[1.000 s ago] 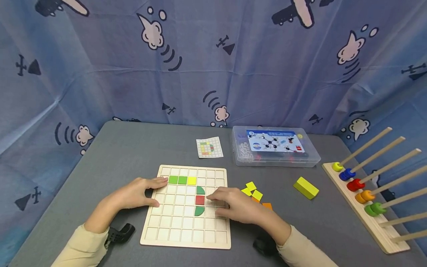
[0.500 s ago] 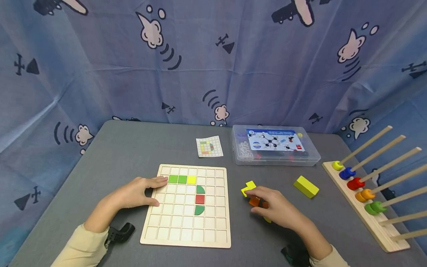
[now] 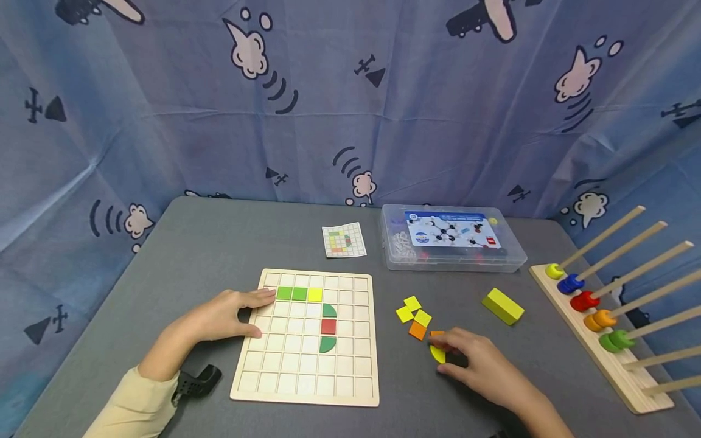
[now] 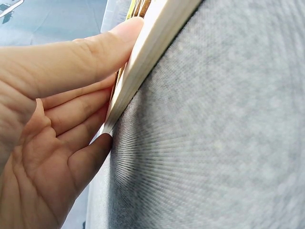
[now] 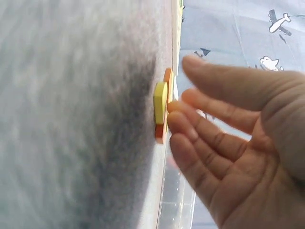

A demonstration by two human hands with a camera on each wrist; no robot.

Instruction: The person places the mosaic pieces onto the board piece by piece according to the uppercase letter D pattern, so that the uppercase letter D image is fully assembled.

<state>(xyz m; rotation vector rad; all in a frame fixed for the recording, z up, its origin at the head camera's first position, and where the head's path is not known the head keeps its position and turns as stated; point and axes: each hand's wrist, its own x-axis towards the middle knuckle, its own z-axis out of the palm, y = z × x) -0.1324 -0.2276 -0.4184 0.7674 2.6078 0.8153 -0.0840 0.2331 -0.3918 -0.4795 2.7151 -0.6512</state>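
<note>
My left hand [image 3: 227,316] rests at the left edge of a wooden grid board [image 3: 278,367], thumb and fingertips touching it. In the left wrist view the thumb [image 4: 107,52] lies along the board's edge [image 4: 147,57]. Green squares [image 3: 292,294], a yellow square [image 3: 314,295], a red square [image 3: 328,327] and green quarter-circles [image 3: 327,345] sit in its cells. To the right, my right hand [image 3: 484,369] hovers with fingers spread around a yellow rounded piece [image 3: 437,354] on the table. The right wrist view shows the fingertips apart from that yellow piece [image 5: 160,102].
Yellow squares [image 3: 404,314] and an orange square [image 3: 417,330] lie right of the board. Behind are a small pattern card [image 3: 356,240] and a clear plastic box [image 3: 454,258]. A yellow block [image 3: 502,307] and a peg rack [image 3: 613,371] with coloured beads stand farther right.
My right hand has left the board, passed over the loose pieces and moved right and nearer to the yellow rounded piece. The left hand has stayed at the board's edge.
</note>
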